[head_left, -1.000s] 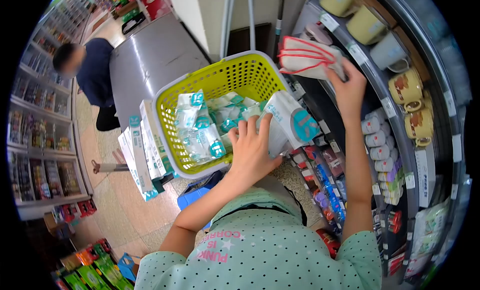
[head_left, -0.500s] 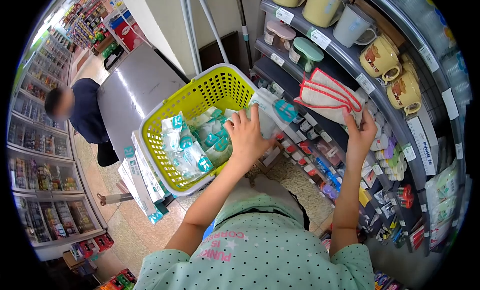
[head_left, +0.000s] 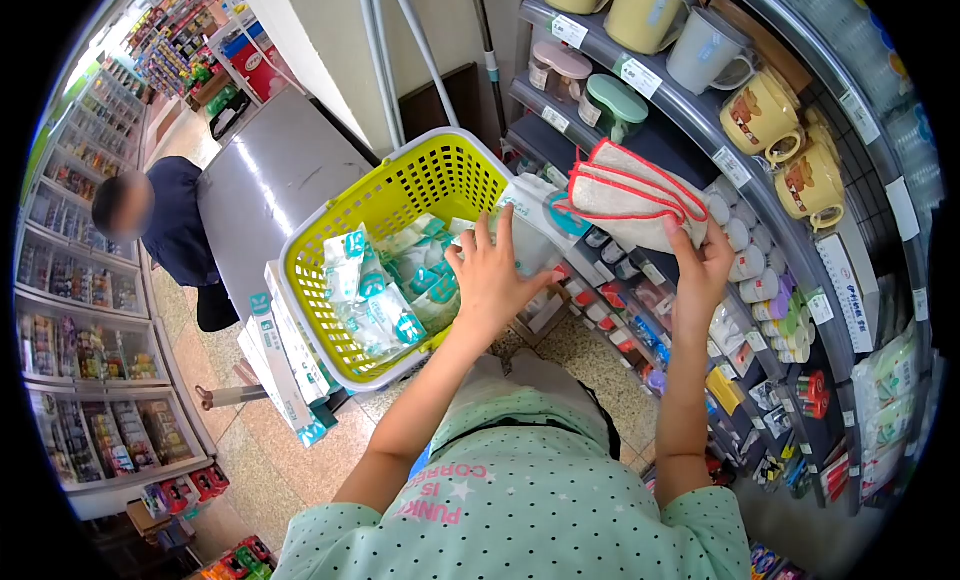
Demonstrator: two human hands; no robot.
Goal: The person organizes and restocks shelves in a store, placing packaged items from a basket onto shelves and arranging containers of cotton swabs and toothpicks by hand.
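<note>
Folded in my right hand (head_left: 703, 265) is a light cloth with red edging (head_left: 637, 197), pinched at its lower right corner in front of the shelves. My left hand (head_left: 495, 280) is spread over the right edge of a yellow-green basket (head_left: 450, 170) with a grey rim; its fingers are apart. Inside the basket lie several small white and teal packets (head_left: 375, 295). A larger white and teal package (head_left: 540, 215) is at the basket's right side, partly behind my left fingers and the cloth. Whether my left hand touches it, I cannot tell.
The basket rests by a grey metal table (head_left: 275, 170), with white and teal boxes (head_left: 275, 365) below its left side. A person (head_left: 175, 220) is beyond the table. Shelves at right carry mugs (head_left: 760, 115), lidded containers (head_left: 613, 105) and rolls (head_left: 765, 285).
Since one second ago the view has shifted, and the cloth is lower in view. In the last half second, the cloth and my right hand have moved slightly left.
</note>
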